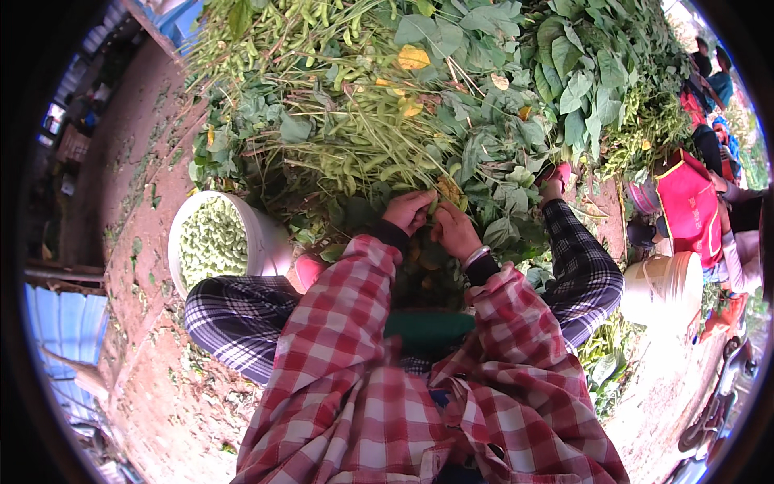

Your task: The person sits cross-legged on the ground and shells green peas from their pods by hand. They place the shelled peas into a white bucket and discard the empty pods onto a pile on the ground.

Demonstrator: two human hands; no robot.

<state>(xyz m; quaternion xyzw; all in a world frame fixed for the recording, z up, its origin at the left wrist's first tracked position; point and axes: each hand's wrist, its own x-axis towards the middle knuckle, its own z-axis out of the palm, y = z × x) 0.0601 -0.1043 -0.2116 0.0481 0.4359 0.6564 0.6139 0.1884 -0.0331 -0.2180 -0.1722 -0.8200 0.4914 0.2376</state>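
Note:
A big heap of pulled soybean plants (pixel 375 139), with green pods, leaves and some yellow leaves, lies before me. At its near edge my left hand (pixel 411 212) has its fingers closed on a green pod or stem. Just right of it, my right hand (pixel 455 230), with a bangle at the wrist, pinches at the same small bit of plant; the fingertips of both hands nearly meet. What exactly each hand holds is partly hidden by the fingers. Beside my left knee, a white plastic bucket (pixel 269 242) full of green soybean pods (pixel 213 242) leans towards the left.
Another white bucket (pixel 662 290) stands to the right of my knee. Beyond it a person with a red apron (pixel 689 209) sits near a pink bucket (pixel 644 196); other people are farther back. Scattered leaves lie on the brown ground (pixel 142 242). Part of a motorcycle (pixel 716 399) shows at lower right.

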